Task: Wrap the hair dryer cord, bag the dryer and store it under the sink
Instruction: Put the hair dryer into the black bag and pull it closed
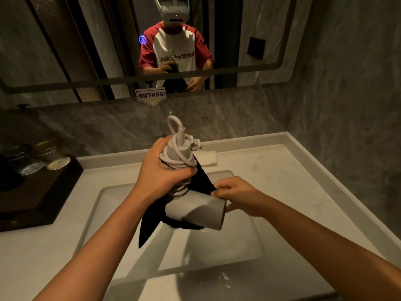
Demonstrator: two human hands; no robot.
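A grey hair dryer point(196, 210) hangs barrel-down over the sink basin point(217, 253), its handle pointing up. The grey cord point(176, 156) is coiled around the handle, with a loop and the plug end sticking up at the top. My left hand point(160, 170) is shut around the wrapped handle. A black cloth bag point(202, 179) drapes behind and below the dryer. My right hand point(236, 193) pinches the bag's edge just beside the barrel's mouth.
A white countertop point(282, 181) surrounds the sink. A folded white towel point(207, 158) lies at the back. A dark wooden tray point(43, 192) with several lidded jars stands at the left. A mirror point(108, 51) hangs above on the marble wall.
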